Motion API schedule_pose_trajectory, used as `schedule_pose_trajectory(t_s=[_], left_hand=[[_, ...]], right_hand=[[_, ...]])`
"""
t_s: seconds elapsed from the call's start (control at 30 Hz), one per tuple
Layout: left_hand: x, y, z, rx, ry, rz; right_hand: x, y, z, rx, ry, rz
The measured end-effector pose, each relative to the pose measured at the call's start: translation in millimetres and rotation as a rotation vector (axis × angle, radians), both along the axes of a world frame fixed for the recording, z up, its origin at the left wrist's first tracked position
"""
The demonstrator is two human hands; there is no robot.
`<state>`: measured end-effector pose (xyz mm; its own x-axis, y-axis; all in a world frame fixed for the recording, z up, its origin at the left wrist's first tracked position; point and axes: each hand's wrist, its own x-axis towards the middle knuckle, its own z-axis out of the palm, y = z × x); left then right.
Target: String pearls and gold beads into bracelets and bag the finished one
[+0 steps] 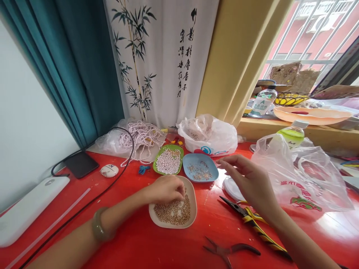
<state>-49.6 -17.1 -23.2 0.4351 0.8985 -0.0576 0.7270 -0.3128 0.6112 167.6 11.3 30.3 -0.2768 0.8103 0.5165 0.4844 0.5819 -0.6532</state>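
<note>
My left hand (167, 189) is over a white dish (193, 216), its fingers curled together and pointing down at the small gold beads (174, 215) inside. What the fingertips hold, if anything, is hidden. To the right, my right hand (248, 177) is raised by the right rim of a blue dish (200, 179) with small metallic bits in it. Its thumb and forefinger are pinched; anything between them is too small to name. A green dish (168, 160) of pale pinkish pearl beads stands behind the white one.
Long-nose pliers (246, 215) and smaller dark-handled pliers (228, 251) lie on the red table at right. Bead strands (140, 136) and a plastic bag (209, 134) are at the back. Another bag (303, 175) stands right. A black cable (112, 186) crosses the left side.
</note>
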Motion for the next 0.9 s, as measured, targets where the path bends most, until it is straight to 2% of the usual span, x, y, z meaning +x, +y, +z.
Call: schedule_pose_trajectory(t_s=[0.17,0.27,0.37,0.57,0.9], left_hand=[[0,9,-1.1,-0.211,-0.474,0.148],[2,11,-1.8,-0.316,-0.716,0.207],[3,10,-1.5,-0.374,-0.869,0.283],[5,8,1.8,-0.401,-0.964,0.364],[8,4,4.2,-0.431,-1.063,0.34]], right_hand=[[-11,-2,-12.6,-0.012,-0.218,0.078],[-12,-3,-15.2,-0.044,-0.236,0.06],[-11,-4,-14.3,-0.054,-0.226,0.035],[-9,-1,-10.5,-0.119,-0.165,0.058],[-7,-4,2.4,-0.447,0.203,0.157]])
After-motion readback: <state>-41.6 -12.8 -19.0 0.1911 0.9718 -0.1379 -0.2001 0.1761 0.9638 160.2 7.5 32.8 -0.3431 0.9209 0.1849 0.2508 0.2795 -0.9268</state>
